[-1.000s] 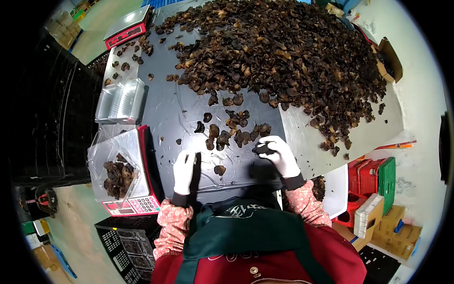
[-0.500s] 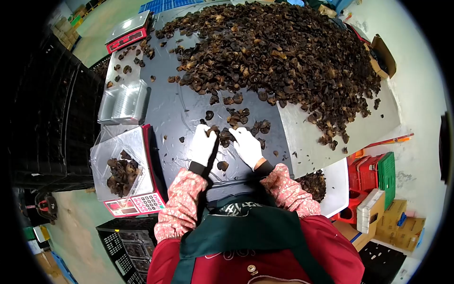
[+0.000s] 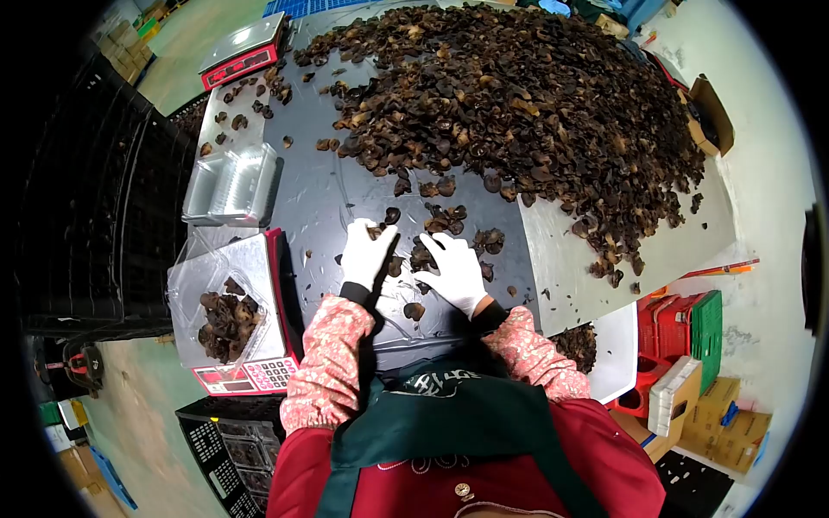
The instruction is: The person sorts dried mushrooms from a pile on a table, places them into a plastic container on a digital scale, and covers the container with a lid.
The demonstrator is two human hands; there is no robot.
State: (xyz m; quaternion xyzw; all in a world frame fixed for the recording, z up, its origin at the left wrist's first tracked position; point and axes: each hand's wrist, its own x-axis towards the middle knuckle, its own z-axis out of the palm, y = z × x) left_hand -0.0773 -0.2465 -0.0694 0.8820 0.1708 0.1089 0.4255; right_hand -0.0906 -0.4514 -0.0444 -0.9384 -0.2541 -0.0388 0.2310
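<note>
Both hands wear white gloves over the dark table [image 3: 302, 190]. My left hand [image 3: 367, 252] is bent over dark, curled mushroom-like pieces; what its fingertips hold, if anything, is hidden. To its right, my right hand [image 3: 454, 269] has thumb and fingers apart, touching a small cluster of brown pieces [image 3: 421, 256]. More loose pieces [image 3: 445, 217] lie just beyond the hands, and a single piece [image 3: 414, 311] lies nearer my body. A huge heap of the same pieces [image 3: 518, 112] covers the far side.
At left, a scale [image 3: 275, 373] bears a clear tray with brown pieces [image 3: 228, 326]. Stacked clear trays [image 3: 231, 186] stand beyond it, then a second scale [image 3: 244, 50]. A white tub [image 3: 615, 345] is at right, beside red and green crates [image 3: 708, 341].
Both hands moved inward and forward to the loose pieces. The dark piece at my right hand a second ago no longer shows there. Lately, the right hand's fingers have spread.
</note>
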